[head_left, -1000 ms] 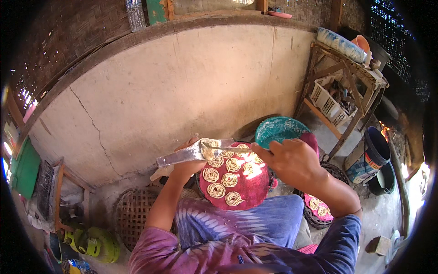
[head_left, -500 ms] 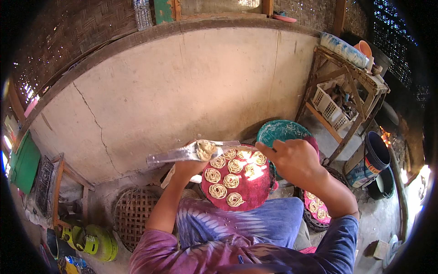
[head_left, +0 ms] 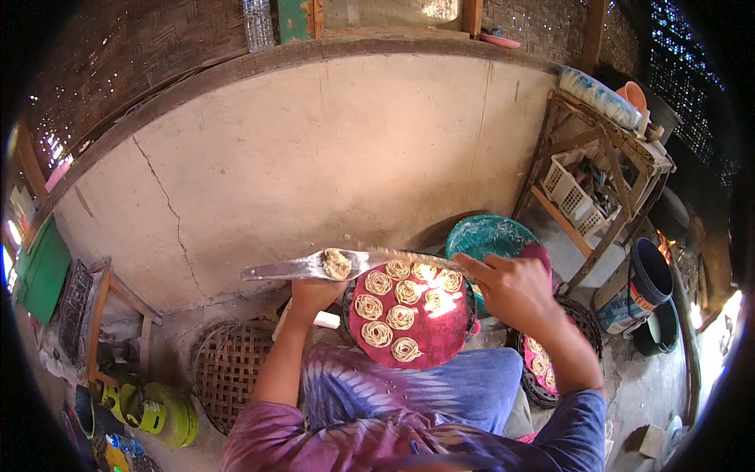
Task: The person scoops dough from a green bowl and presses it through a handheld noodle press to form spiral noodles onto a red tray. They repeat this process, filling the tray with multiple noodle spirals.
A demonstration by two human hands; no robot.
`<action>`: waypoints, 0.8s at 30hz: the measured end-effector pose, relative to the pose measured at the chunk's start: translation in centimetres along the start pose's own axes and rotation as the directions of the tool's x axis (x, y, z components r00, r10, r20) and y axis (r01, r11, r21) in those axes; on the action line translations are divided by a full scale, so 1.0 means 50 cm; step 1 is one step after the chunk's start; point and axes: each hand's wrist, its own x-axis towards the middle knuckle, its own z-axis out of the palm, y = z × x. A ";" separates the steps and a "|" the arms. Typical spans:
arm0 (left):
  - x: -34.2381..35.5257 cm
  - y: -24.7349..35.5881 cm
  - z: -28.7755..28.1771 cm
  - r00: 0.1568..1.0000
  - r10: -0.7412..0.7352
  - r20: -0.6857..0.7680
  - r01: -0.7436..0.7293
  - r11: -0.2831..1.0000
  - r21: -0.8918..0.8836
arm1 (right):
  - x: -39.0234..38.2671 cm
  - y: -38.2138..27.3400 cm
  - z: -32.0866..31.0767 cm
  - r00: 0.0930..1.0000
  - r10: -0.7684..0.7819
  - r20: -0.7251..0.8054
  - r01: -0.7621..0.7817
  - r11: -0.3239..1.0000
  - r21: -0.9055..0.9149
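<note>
On the bucket (head_left: 629, 303), right from the fingers (head_left: 474, 269) of the right hand (head_left: 513, 289), I am seeing print, not readable.

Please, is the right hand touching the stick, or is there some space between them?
Touching. The head view shows the right hand closed around the right end of the stick, with no gap.
</note>
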 end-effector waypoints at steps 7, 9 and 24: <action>0.001 -0.001 0.010 0.987 -0.062 0.148 0.032 0.980 0.198 | -0.065 -0.102 0.312 0.949 0.258 0.181 -0.300 0.563 0.770; 0.003 -0.023 0.007 0.971 -0.182 0.155 0.119 0.930 0.347 | -0.081 -0.130 0.338 0.957 0.267 0.112 -0.227 0.451 0.863; -0.118 -0.049 -0.200 0.849 -0.527 -0.046 0.513 0.842 -0.169 | -0.219 0.337 0.543 0.457 0.701 0.548 -0.706 0.661 -0.256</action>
